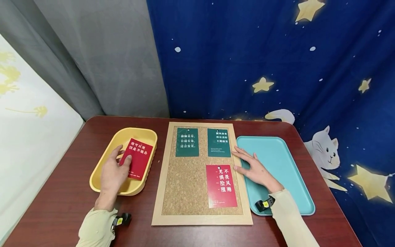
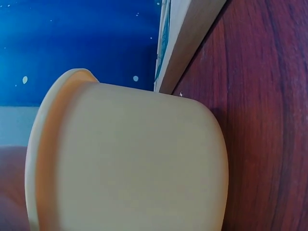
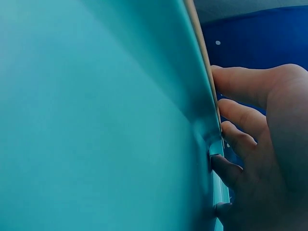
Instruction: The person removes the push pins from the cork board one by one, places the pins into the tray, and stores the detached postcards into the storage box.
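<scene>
Three cards hang on the corkboard (image 1: 185, 187); with its middle as the dial's centre, one green card (image 1: 187, 142) is at 11 o'clock, another green card (image 1: 219, 145) at 1 and a red card (image 1: 221, 192) at 4. Each bears white characters and a small mark or pin, too small to tell which, at its top edge. A pale wooden frame (image 1: 164, 171) borders the cork.

Toward 9 to 10 o'clock, the left hand (image 1: 112, 175) holds a loose red card (image 1: 140, 161) over the yellow basket (image 1: 134, 130). Its grip is narrow: the thumb lies on the card's printed face and the fingers curl by the card's 9 o'clock edge. I cannot tell whether the card also touches the basket floor. The left wrist view shows mostly the basket's outer wall, with a blurred piece of the hand at 9 o'clock.

At 3 o'clock, the right hand (image 1: 254, 169) is wide, fingers spread and holding nothing, its fingertips resting at the wooden frame. Beneath its palm lies a turquoise tray (image 1: 277, 164), just beside the corkboard.

Everything stands on a dark reddish table (image 1: 61, 192). Behind, a grey curtain (image 1: 114, 58) hangs toward 11 o'clock and a blue starry curtain (image 1: 216, 68) from 12 to 2.
</scene>
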Tool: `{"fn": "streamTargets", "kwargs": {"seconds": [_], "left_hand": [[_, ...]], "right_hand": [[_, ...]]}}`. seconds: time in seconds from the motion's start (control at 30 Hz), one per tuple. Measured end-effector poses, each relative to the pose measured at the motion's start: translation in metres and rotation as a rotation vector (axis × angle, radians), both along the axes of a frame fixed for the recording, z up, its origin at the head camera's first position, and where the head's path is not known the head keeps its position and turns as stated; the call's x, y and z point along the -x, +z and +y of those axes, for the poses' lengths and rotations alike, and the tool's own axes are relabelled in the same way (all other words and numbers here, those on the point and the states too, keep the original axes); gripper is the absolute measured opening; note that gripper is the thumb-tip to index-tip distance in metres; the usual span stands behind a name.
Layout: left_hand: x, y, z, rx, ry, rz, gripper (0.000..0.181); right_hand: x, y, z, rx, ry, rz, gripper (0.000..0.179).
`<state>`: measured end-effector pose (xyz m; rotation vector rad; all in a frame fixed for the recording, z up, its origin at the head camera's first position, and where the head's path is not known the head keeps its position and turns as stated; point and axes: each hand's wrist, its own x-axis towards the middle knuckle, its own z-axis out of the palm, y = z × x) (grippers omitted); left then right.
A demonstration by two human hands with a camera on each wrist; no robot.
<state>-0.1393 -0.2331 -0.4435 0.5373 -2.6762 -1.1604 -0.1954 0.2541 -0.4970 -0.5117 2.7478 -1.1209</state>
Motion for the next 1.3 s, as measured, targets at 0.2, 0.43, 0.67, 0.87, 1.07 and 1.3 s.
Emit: {"fn": "streamTargets", "kwargs": {"seconds": [0.2,0.43,0.67,0.87,1.07,1.3], "left_hand": [[-0.001,-0.001,0.000,0.000,-0.010,0.018,0.057],[-0.003,0.000,0.003,0.007,-0.013,0.053,0.053],[-0.004,0.000,0.008,0.009,-0.013,0.092,0.050],[-0.005,0.000,0.014,-0.024,-0.021,0.093,0.049],[-0.006,-0.001,0.017,-0.033,-0.017,0.076,0.049],[-0.006,0.000,0.019,-0.033,-0.019,0.096,0.048]], "right_hand": [[0.000,-0.001,0.000,0.004,0.002,0.000,0.062],[0.000,0.000,0.000,0.009,0.004,-0.004,0.062],[0.000,0.001,0.000,0.004,0.003,-0.010,0.062],[-0.001,0.002,0.000,0.011,0.007,-0.012,0.062],[-0.001,0.002,-0.001,0.010,0.008,-0.008,0.062],[-0.001,0.003,-0.001,0.010,0.005,-0.004,0.062]]}}
